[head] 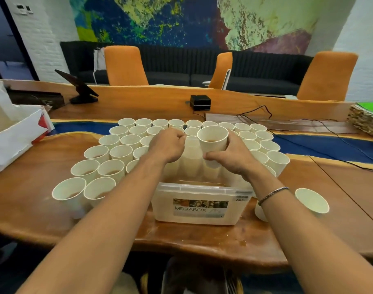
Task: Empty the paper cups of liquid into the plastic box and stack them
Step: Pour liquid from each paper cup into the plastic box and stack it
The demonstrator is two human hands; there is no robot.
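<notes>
Gripping one paper cup (212, 145) in our right hand (231, 159), thumb near its base, we hold it upright above the plastic box (160, 209) (brown liquid shows inside the cup). Our left hand (167, 148) hangs just beside it, clenched on nothing we can see, over the other cups (121, 152) crowding the wooden table (43, 209). One lone cup (311, 201) stands right of the box.

We see paper cups (121, 153) crowding the plastic box (164, 209) on its left, far and right sides; the table (202, 240) strip nearest us lies open.
</notes>
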